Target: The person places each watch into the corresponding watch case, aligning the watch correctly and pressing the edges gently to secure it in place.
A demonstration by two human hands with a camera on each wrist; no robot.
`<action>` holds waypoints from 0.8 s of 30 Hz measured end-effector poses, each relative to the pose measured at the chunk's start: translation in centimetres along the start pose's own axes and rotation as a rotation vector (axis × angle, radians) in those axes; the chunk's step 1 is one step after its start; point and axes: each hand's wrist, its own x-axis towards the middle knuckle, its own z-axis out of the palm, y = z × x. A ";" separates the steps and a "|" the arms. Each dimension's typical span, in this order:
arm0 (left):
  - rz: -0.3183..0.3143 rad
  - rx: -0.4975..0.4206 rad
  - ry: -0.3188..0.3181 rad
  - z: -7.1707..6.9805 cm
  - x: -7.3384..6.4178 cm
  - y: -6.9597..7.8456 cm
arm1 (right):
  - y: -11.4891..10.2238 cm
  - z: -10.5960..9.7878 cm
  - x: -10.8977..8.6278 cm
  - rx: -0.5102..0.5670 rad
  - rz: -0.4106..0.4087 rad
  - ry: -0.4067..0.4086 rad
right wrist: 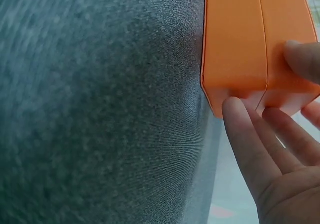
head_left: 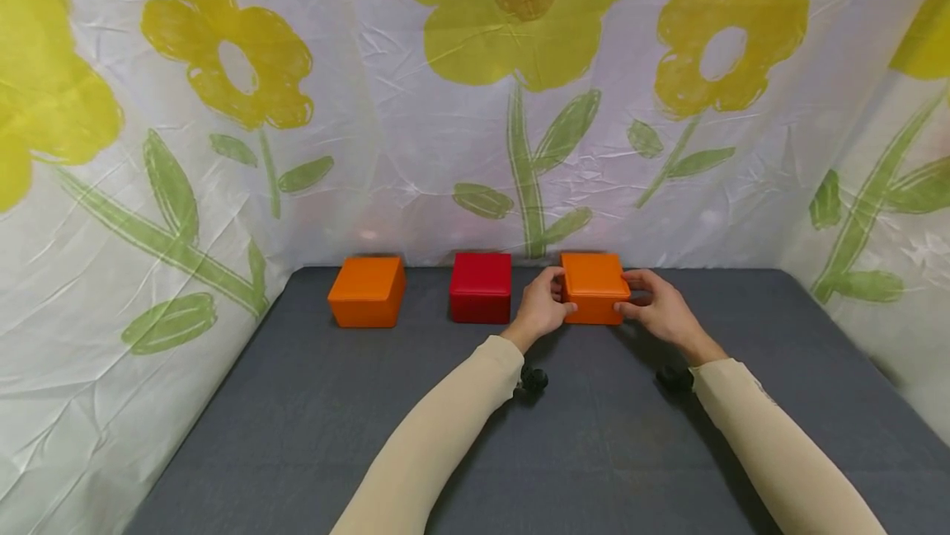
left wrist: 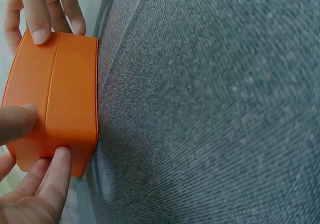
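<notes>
Both hands are at the rightmost orange box [head_left: 592, 278], which stands at the back of the dark grey table. My left hand [head_left: 540, 304] holds its left side, thumb at the front face. On the opposite side my right hand [head_left: 660, 309] grips it the same way. The left wrist view shows the box [left wrist: 72, 88] with a seam round it, the left hand [left wrist: 37, 194] at one end and the right hand [left wrist: 47, 6] at the other. In the right wrist view, fingertips of the right hand [right wrist: 285, 171] touch the end of the box [right wrist: 235, 38].
To the left, a red box [head_left: 481, 289] and another orange box [head_left: 367, 293] stand in the same row on the table [head_left: 297, 403]. A white curtain [head_left: 401, 156] printed with yellow flowers hangs behind and at both sides.
</notes>
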 end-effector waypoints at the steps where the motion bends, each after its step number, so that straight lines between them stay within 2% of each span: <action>1: -0.004 0.001 0.000 0.0 0.0 0.0 | 0.0 0.0 0.0 -0.001 0.001 -0.001; 8: 0.014 0.020 -0.033 -0.3 -0.6 0.1 | 0.1 0.1 0.0 -0.029 -0.010 -0.005; 14: 0.065 0.102 -0.097 -1.1 -2.1 0.0 | 0.0 0.0 -1.1 -0.065 -0.017 -0.001; 20: 0.191 0.126 -0.127 -3.3 -4.9 -0.1 | -0.7 -0.3 -2.7 -0.124 0.003 0.065; 24: 0.273 0.223 -0.139 -5.6 -6.8 -0.4 | -1.5 -0.4 -3.5 -0.145 -0.014 0.094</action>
